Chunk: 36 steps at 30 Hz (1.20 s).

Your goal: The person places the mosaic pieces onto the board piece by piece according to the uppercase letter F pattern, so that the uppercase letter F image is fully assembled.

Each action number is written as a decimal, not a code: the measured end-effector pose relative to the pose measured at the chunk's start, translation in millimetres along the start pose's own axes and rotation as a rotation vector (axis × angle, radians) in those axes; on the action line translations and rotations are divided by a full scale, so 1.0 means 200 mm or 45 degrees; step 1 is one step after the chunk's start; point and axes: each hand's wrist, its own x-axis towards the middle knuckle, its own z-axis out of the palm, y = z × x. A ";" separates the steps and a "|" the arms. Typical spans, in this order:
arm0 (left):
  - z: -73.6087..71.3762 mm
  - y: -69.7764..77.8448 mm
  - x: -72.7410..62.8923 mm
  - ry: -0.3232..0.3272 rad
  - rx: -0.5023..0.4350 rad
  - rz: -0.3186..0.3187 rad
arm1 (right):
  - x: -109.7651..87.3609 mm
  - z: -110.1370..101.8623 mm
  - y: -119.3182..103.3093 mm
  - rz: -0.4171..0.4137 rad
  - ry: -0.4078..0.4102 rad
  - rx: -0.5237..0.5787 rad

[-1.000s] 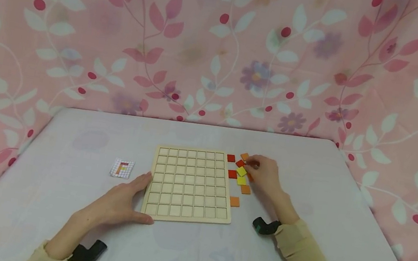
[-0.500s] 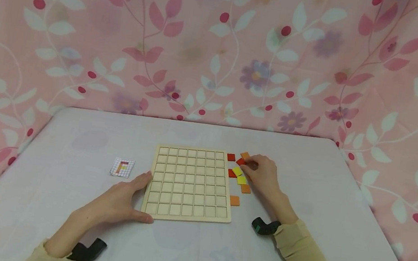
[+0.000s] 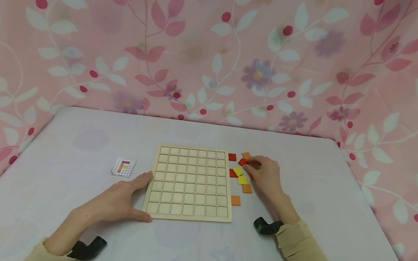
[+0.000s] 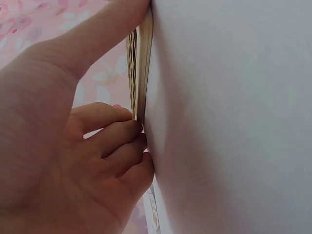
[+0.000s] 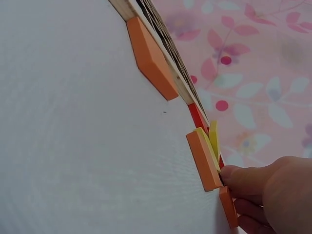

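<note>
A pale wooden grid board lies flat on the white-covered table. My left hand rests against its near left corner, thumb and fingers spread, fingertips touching the edge. Over the loose tiles at the board's right, my right hand pinches a red square tile between thumb and index finger. An orange tile sits just beyond that one. Nearer lie a yellow tile, tilted in the right wrist view, a second yellow tile and an orange tile. The right hand hides another orange tile in the head view.
Close to the board's right edge lie two more red tiles, one far red tile and one partly covered red tile, plus an orange tile. A small paper card with a coloured grid pattern lies left of the board.
The upper yellow tile has slid left onto the red one beside it. My right thumb and index finger have come in around the red tile, shifting it slightly. My left hand stays put.
</note>
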 end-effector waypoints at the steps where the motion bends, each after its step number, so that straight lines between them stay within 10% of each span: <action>1: 0.00 0.00 0.00 0.000 0.001 0.004 | 0.00 0.00 0.00 0.006 0.002 0.004; 22: -0.01 0.00 -0.01 -0.003 -0.007 -0.003 | 0.01 -0.04 -0.05 0.063 -0.003 0.154; 36: 0.00 0.00 0.00 -0.020 -0.001 -0.019 | 0.01 0.00 -0.16 -0.085 0.006 0.163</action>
